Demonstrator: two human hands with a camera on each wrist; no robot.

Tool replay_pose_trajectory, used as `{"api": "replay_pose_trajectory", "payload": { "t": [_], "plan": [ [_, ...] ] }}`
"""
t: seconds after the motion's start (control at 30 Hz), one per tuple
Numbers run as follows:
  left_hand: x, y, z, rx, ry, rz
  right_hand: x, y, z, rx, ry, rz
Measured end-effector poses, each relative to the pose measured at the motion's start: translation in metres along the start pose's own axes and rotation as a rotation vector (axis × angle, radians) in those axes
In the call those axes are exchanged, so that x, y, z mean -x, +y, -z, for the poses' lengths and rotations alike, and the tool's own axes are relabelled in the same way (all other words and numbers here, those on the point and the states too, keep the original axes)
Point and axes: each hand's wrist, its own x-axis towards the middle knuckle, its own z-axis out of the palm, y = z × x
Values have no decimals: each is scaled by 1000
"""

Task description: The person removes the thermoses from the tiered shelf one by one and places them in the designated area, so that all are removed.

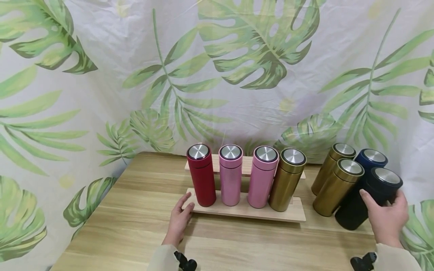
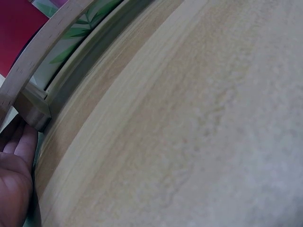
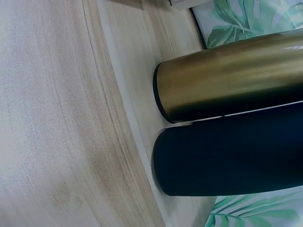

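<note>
The right hand [image 1: 388, 216] pinches the black bottle [image 1: 352, 207] high on its body, thumb on the near left side and fingers round the right side. The black bottle is at the near right of the bottle group on the counter [image 1: 234, 244], just beside the near gold bottle [image 1: 335, 195], with the blue bottle [image 1: 369, 161] on its far side. The right wrist view shows its base at the counter surface. The left hand [image 1: 179, 220] is spread, thumb apart from the fingers, at the left end of the wooden rack [image 1: 244, 212]; how firmly it bears on the wood cannot be told. For sound handling, seat the thumb and fingers opposite each other on the body; the lid [image 1: 388, 176] is probably a separate part and should not carry the load. The smooth wall may slip, so apply even pressure. Guide the bottle upright, and make any move toward the near right first: a leftward swing could topple the near gold bottle. Use the left hand only to steady the rack; a push there could upset the red bottle [image 1: 203, 184] standing close by.
</note>
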Motion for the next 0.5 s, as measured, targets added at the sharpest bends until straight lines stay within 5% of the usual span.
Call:
{"api": "replay_pose_trajectory", "payload": {
  "t": [0.5],
  "plan": [
    [-1, -1, 0, 9, -11, 11, 2, -7, 5, 29, -81, -47]
  ]
}}
